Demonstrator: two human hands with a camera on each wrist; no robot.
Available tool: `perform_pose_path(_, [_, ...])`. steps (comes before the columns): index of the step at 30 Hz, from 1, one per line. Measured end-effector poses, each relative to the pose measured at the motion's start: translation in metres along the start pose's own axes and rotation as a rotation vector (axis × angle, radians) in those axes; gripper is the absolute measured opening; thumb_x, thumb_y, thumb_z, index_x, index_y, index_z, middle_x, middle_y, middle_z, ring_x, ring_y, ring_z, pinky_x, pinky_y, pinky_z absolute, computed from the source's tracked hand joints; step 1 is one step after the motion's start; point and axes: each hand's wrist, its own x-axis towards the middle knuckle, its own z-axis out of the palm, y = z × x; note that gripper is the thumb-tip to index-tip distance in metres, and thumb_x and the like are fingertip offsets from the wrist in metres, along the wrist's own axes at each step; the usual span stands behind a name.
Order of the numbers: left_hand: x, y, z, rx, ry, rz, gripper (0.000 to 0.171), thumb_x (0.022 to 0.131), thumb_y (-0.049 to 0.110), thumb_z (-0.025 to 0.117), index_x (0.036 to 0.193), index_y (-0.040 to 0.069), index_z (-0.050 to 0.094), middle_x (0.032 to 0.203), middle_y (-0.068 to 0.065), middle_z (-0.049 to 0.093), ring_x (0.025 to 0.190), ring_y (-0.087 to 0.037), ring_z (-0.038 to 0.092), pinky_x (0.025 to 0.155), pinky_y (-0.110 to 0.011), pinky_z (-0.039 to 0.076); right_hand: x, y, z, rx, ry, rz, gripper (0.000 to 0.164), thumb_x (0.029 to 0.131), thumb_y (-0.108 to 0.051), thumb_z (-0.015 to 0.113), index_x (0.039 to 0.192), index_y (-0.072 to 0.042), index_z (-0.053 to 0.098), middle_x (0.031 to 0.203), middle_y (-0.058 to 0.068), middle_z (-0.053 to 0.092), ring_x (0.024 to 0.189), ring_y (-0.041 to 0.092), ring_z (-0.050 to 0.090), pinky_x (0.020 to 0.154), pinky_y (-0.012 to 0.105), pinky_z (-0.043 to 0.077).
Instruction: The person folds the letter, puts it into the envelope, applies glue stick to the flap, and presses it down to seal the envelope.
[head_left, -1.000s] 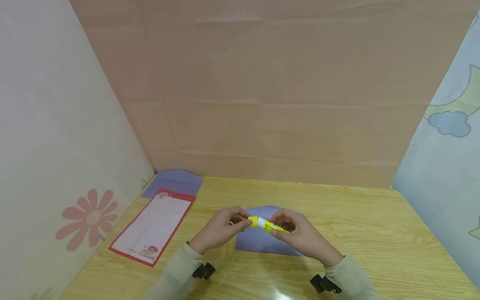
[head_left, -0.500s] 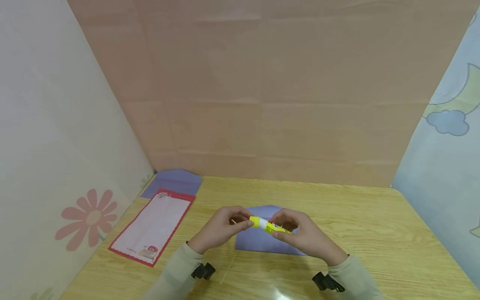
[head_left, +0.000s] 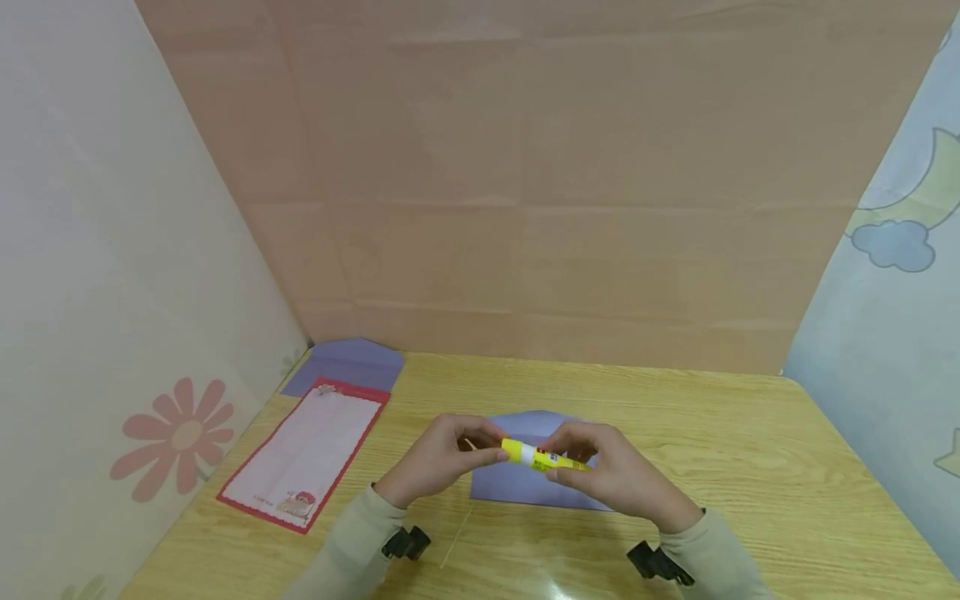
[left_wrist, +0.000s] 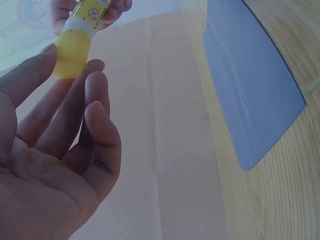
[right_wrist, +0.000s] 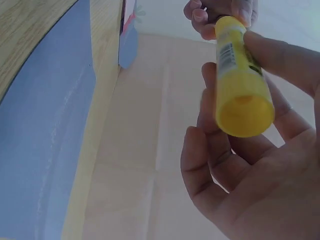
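Observation:
Both hands hold a yellow glue stick above a purple envelope on the table. My left hand pinches the yellow cap at its end between thumb and fingers. The cap meets the white collar of the tube in the left wrist view. The tube's labelled body is gripped by the thumb and fingers of my right hand. Its hollow base faces the camera in the right wrist view. A pale streak runs along the envelope near its flap. The hands hide part of the envelope's upper side.
At the left of the wooden table lies a red-bordered sheet of paper, overlapping a second purple envelope in the back corner. A thin pale strip lies before the middle envelope. Covered walls enclose the back and both sides.
The glue stick and right hand have shifted slightly right. Cap and tube, at a slight angle before, now line up straight. More of the cap shows beyond the left fingertips.

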Motion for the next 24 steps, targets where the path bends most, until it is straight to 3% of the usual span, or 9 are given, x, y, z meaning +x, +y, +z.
perform_pose_path(8, [0.0003, -0.0003, 0.0008, -0.039, 0.015, -0.020, 0.019, 0.092, 0.028, 0.074, 0.108, 0.019, 0.077, 0.096, 0.009, 0.074, 0.084, -0.013, 0.069, 0.071, -0.027, 0.055, 0.0000, -0.0051, 0.0013, -0.026, 0.009, -0.011, 0.016, 0.092, -0.028, 0.074, 0.108, -0.026, 0.071, 0.098, -0.012, 0.069, 0.079, 0.009, 0.060, 0.072, 0.029, 0.050])
perform_pose_path(14, [-0.0004, -0.0032, 0.0016, -0.142, 0.008, -0.063, 0.022, 0.093, 0.027, 0.073, 0.111, 0.014, 0.075, 0.096, 0.003, 0.076, 0.086, -0.029, 0.072, 0.078, -0.048, 0.058, 0.0010, -0.0034, 0.0023, -0.023, 0.042, 0.023, 0.018, 0.092, -0.030, 0.073, 0.110, -0.028, 0.070, 0.102, -0.016, 0.069, 0.089, 0.007, 0.065, 0.081, 0.033, 0.050])
perform_pose_path(19, [-0.0003, -0.0059, 0.0024, -0.185, 0.001, -0.073, 0.026, 0.094, 0.026, 0.071, 0.113, 0.010, 0.074, 0.097, -0.002, 0.076, 0.080, -0.023, 0.072, 0.080, -0.050, 0.057, 0.0012, -0.0037, 0.0037, 0.001, 0.056, 0.028, 0.018, 0.092, -0.029, 0.073, 0.110, -0.028, 0.071, 0.103, -0.016, 0.070, 0.091, 0.008, 0.065, 0.083, 0.035, 0.051])
perform_pose_path(24, [0.0006, -0.0082, 0.0040, -0.188, -0.003, -0.074, 0.026, 0.094, 0.026, 0.071, 0.114, 0.008, 0.073, 0.097, -0.003, 0.076, 0.081, -0.025, 0.073, 0.081, -0.049, 0.057, 0.0015, -0.0042, 0.0056, -0.016, 0.060, 0.039, 0.017, 0.092, -0.028, 0.074, 0.109, -0.026, 0.072, 0.101, -0.014, 0.070, 0.089, 0.007, 0.064, 0.081, 0.033, 0.051])
